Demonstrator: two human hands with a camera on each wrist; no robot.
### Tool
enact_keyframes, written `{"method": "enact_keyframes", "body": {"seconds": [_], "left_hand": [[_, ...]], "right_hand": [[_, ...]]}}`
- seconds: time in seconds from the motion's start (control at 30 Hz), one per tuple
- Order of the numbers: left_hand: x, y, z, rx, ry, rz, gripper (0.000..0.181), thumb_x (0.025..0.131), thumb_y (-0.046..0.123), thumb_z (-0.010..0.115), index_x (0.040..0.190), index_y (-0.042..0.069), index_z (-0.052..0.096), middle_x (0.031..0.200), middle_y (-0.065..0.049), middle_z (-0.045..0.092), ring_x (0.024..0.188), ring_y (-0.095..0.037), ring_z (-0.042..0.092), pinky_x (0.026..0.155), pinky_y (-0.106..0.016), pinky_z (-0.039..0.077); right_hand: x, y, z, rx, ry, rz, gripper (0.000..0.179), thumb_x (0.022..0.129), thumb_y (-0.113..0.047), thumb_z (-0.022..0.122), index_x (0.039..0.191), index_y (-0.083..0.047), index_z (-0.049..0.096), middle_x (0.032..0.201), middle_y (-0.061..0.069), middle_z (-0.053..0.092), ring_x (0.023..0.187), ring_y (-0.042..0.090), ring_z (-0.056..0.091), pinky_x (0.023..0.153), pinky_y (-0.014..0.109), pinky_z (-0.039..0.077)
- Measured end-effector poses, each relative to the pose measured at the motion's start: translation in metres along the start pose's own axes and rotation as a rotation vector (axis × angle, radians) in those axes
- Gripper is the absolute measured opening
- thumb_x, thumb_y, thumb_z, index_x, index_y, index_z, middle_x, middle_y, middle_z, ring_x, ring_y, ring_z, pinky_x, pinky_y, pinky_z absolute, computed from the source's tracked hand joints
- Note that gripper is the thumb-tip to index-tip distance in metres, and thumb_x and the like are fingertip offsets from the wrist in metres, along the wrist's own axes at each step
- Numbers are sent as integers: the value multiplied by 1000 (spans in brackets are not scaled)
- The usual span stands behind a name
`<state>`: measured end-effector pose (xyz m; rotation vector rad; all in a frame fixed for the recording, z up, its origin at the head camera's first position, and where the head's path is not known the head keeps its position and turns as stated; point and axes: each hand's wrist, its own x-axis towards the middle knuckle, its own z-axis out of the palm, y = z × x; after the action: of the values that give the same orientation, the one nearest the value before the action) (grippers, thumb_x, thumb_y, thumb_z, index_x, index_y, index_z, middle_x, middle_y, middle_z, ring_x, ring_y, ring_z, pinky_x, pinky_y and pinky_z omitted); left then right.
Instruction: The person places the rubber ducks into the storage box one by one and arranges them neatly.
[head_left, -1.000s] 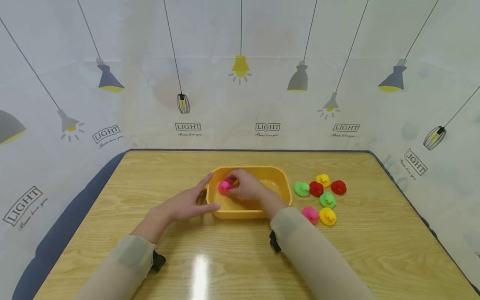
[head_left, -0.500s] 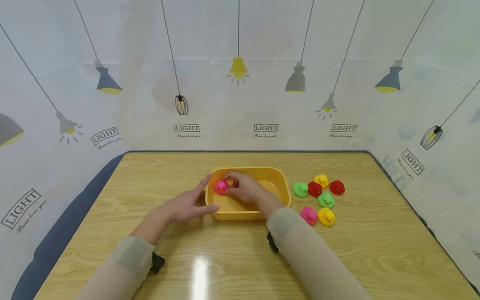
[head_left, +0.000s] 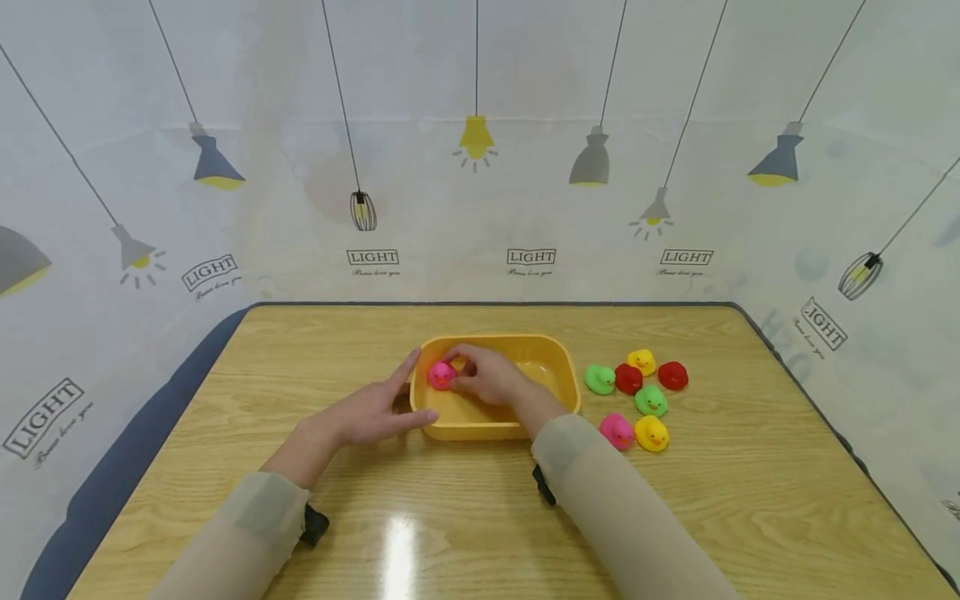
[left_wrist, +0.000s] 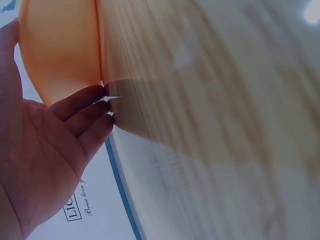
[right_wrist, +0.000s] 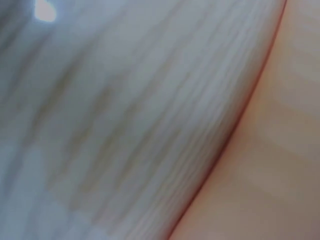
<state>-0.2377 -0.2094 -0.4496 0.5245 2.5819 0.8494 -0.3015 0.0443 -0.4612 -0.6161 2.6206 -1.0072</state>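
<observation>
A yellow-orange plastic tub [head_left: 480,432] stands on the table, its near side also showing in the left wrist view. My right hand [head_left: 491,375] reaches into it and pinches a pink rubber duck [head_left: 440,376] between thumb and fingers, close to the left end. At that end my left hand [head_left: 375,410] rests against the tub, thumb along the front rim and fingers stretched toward the back corner. In the left wrist view, the fingers [left_wrist: 85,117] are fairly straight, tips down by the tabletop. The right wrist view holds only tub wall [right_wrist: 260,175] and table, without the hand.
Right of the tub lie several more rubber ducks: green [head_left: 600,379], dark red [head_left: 672,375], yellow [head_left: 652,433] and pink [head_left: 617,431]. The wooden table [head_left: 465,508] has a dark back edge against a lamp-patterned backdrop [head_left: 435,150].
Inside the tub, the pink duck has shifted slightly left with my right hand and now faces more toward me. My left hand has stayed at the tub's left end.
</observation>
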Motion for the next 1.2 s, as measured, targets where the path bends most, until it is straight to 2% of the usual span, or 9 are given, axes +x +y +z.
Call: {"method": "enact_keyframes", "body": {"seconds": [0.13, 0.3, 0.57, 0.67, 0.8, 0.93, 1.03, 1.2], "left_hand": [[0, 2, 0, 1, -4, -1, 116, 98, 79, 62, 177, 32, -9, 169, -16, 52, 156, -40, 50, 132, -61, 36], [1, 3, 0, -6, -1, -3, 116, 98, 79, 62, 177, 33, -10, 169, -17, 51, 156, -39, 50, 132, -61, 35], [0, 3, -1, 0, 7, -30, 119, 95, 83, 62, 177, 35, -9, 171, -18, 48, 156, -39, 51, 131, -62, 37], [-1, 3, -1, 2, 8, -33, 118, 95, 83, 62, 177, 36, -9, 172, -17, 47, 156, -39, 50, 131, -62, 36], [-1, 3, -1, -1, 5, -34, 117, 96, 81, 63, 177, 37, -9, 170, -17, 49, 155, -38, 51, 131, -61, 36], [-1, 2, 0, 6, 8, -18, 116, 98, 79, 62, 177, 34, -9, 168, -19, 52, 153, -38, 53, 131, -60, 37], [0, 2, 0, 16, 16, -1, 115, 99, 77, 63, 178, 31, -7, 167, -20, 53, 151, -38, 55, 131, -60, 37], [0, 3, 0, 24, 15, 4, 114, 100, 77, 62, 178, 31, -8, 167, -20, 53, 152, -39, 55, 130, -61, 37]], "right_hand": [[-1, -1, -2, 1, -10, 13, 30, 106, -25, 76, 135, -30, 68, 99, 2, 66, 98, 22, 61, 89, 35, 51], [-4, -1, -8, 17, -25, -8, 33, 106, -22, 76, 138, -27, 67, 104, 3, 68, 98, 21, 62, 88, 34, 52], [-21, -4, -30, 112, -58, 16, 41, 106, -28, 76, 146, -25, 64, 112, 8, 68, 88, 24, 67, 72, 29, 58], [-32, -1, -43, 123, -44, -16, 41, 108, -30, 74, 147, -21, 64, 114, 8, 68, 93, 30, 71, 76, 32, 61], [-50, 6, -62, 127, -11, -84, 41, 109, -29, 71, 147, -14, 63, 116, 11, 70, 97, 40, 72, 84, 45, 65], [-73, 14, -82, 147, 19, -89, 37, 110, -29, 71, 144, -16, 64, 115, 11, 71, 99, 46, 71, 90, 57, 64], [-91, 22, -97, 144, 49, -80, 33, 109, -29, 71, 141, -19, 66, 114, 10, 72, 99, 46, 70, 90, 58, 64], [-118, 38, -116, 116, 91, -64, 32, 109, -32, 72, 138, -22, 67, 115, 8, 73, 97, 39, 70, 85, 46, 64]]}}
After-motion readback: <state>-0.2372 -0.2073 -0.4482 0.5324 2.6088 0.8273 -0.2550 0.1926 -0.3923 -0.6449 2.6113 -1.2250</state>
